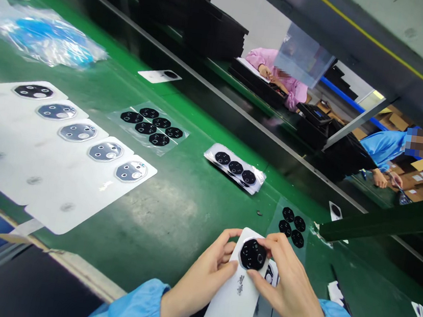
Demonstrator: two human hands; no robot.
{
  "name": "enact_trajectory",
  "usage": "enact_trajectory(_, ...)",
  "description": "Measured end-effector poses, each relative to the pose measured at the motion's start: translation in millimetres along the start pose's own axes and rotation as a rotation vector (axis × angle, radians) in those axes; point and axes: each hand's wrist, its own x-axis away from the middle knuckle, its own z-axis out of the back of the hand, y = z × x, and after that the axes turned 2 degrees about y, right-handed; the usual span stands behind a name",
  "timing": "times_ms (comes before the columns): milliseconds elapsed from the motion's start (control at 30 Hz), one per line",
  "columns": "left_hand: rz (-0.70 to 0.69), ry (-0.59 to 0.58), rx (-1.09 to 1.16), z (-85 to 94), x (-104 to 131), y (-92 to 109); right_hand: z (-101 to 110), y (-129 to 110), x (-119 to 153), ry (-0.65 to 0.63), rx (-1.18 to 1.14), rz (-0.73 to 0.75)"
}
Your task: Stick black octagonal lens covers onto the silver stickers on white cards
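A white panel point(229, 305) with small dark markings is held upright-ish above the green bench. My left hand point(205, 276) grips its left edge, thumb on the front face. On the panel's upper part lies a black octagonal piece point(253, 254) with small holes. My right hand point(288, 286) pinches that piece at its right and lower edges between finger and thumb. Behind the held panel, partly hidden, are more white panels point(262, 316). Beyond my right hand a clear sheet with several black octagons point(292, 227) lies on the bench.
Overlapping white panels point(58, 181) lie at the left. Sheets of black octagons point(151, 126), a stack of strips point(234, 168) and a plastic bag point(52, 38) rest on the green bench point(175, 200). A green post point(385, 221) stands right. Two people work across the conveyor.
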Motion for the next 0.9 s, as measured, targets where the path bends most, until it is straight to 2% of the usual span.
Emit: enact_trajectory(900, -0.001, 0.0, 0.007, -0.9, 2.0, -0.8, 2.5, -1.6, -2.1, -0.024, 0.026, 0.011)
